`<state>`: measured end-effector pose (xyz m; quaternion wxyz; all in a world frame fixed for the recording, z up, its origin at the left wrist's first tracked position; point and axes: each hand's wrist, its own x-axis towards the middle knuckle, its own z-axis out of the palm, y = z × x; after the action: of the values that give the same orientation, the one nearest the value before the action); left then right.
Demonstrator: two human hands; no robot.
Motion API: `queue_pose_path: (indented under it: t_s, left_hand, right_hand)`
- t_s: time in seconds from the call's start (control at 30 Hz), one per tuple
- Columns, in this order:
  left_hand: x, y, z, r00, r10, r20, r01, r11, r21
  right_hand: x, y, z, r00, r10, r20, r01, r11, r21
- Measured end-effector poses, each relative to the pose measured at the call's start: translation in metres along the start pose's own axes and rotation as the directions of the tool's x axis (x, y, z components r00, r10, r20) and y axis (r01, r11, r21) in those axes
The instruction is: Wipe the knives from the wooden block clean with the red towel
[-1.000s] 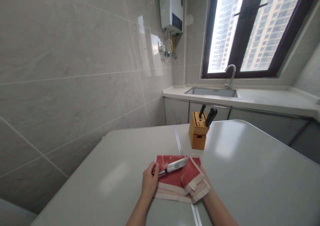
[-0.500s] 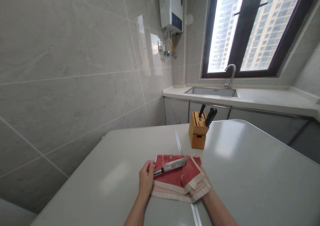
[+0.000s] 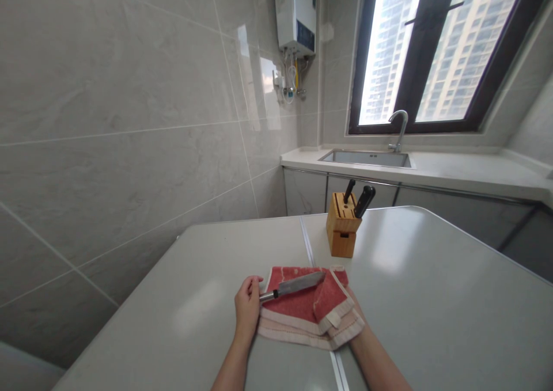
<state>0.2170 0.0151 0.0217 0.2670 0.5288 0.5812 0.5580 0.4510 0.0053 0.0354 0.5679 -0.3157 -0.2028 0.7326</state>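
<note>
A kitchen knife with a broad steel blade and a metal-and-black handle points up and to the right. Its handle is gripped in my left hand. Below the blade spreads a red towel with pale pink borders, and a fold of it covers the blade's tip. My right hand lies under the towel's right side, closed around the folded cloth with its fingers mostly hidden. Both hands are low over the white table.
A wooden knife block holding black-handled knives stands beyond the towel, slightly right. A metal strip runs across the table. Farther back are a counter with a sink, a faucet and a window. A tiled wall rises on the left.
My left hand has shifted slightly left with the knife handle, drawing the blade a little out from the towel fold. My right hand has barely moved.
</note>
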Motion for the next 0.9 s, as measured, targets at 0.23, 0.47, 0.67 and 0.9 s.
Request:
queue_pose_path:
  t_s: [0.23, 0.47, 0.67, 0.9]
  left_hand:
    - [0.003, -0.011, 0.000, 0.998, -0.066, -0.001, 0.066, 0.995, -0.079]
    - [0.004, -0.014, -0.002, 0.997, -0.075, -0.021, 0.074, 0.996, -0.058]
    - [0.002, -0.007, -0.003, 0.998, -0.062, -0.033, 0.061, 0.997, -0.046]
    - [0.000, 0.001, -0.004, 0.996, -0.040, -0.080, 0.035, 0.998, -0.052]
  right_hand:
    - [-0.002, -0.003, 0.003, 0.999, -0.034, -0.003, 0.034, 0.998, -0.045]
    - [0.000, -0.001, -0.001, 0.987, -0.030, 0.158, 0.017, 0.997, 0.080]
    - [0.000, -0.004, 0.001, 0.983, 0.051, 0.178, -0.072, 0.991, 0.109]
    - [-0.001, -0.008, -0.001, 0.971, 0.055, 0.234, -0.066, 0.997, 0.041]
